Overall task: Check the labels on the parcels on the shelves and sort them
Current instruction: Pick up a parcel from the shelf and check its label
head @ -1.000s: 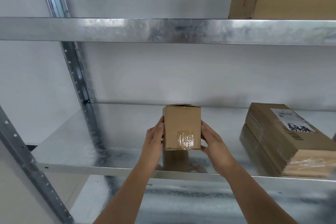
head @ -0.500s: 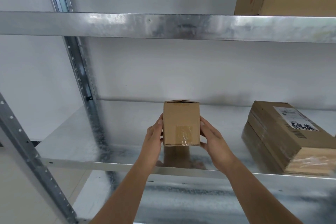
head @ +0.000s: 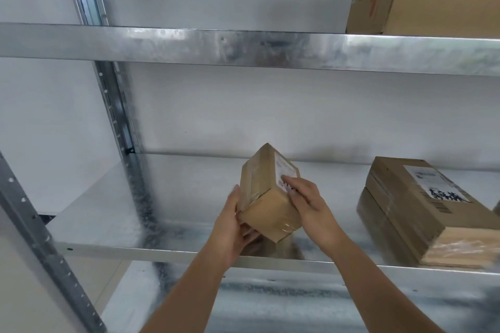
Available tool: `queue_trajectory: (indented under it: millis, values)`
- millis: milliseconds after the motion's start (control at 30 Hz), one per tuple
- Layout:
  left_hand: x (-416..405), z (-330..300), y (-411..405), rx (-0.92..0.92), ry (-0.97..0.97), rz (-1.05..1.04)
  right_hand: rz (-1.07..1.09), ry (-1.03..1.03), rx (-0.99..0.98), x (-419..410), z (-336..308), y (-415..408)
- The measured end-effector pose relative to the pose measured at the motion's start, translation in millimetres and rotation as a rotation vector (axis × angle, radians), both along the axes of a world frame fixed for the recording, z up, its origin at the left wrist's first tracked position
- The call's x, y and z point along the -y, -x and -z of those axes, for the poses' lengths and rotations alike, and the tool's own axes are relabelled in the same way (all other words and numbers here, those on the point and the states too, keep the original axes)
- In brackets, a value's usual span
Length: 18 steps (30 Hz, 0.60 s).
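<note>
A small brown cardboard parcel (head: 266,194) is held tilted just above the middle metal shelf (head: 162,197). A white label (head: 284,170) shows on its upper right face. My left hand (head: 234,222) grips the parcel's lower left corner, fingers curled beneath it. My right hand (head: 308,203) holds its right side, fingertips lying on the label's lower part. A stack of flat brown parcels (head: 416,213) with a white label (head: 435,184) on top lies on the same shelf to the right.
A large cardboard box (head: 422,3) with green printed tape stands on the upper shelf (head: 243,48) at the right. Perforated metal uprights (head: 113,105) run along the left. A lower shelf (head: 270,303) shows beneath my forearms. A white wall is behind.
The parcel has been tilted and turned from upright, so its labelled face now shows. My right hand shifted onto that face; my left hand moved under the lower corner.
</note>
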State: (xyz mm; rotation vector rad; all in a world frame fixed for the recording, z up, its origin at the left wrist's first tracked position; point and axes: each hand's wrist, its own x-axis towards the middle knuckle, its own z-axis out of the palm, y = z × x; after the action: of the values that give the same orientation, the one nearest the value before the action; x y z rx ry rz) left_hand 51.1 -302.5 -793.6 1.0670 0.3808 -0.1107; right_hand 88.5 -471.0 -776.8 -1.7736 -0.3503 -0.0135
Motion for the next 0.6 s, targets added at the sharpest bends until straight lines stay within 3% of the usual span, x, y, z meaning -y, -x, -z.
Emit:
queue_trajectory:
  millis: [200, 367, 467, 600]
  values:
    - [3, 10, -10, -0.082, -0.084, -0.053, 0.045, 0.146, 0.082, -5, 2, -5]
    - [-6, 26, -20, 0.062, -0.432, -0.018, 0.096, 0.216, 0.042, -6, 3, -16]
    - [-11, 34, -26, 0.093, -0.502, -0.041, 0.134, 0.112, -0.083, -5, -2, -21]
    - [-3, 5, -24, 0.022, -0.435, -0.095, 0.194, 0.037, -0.416, -1, -8, -34]
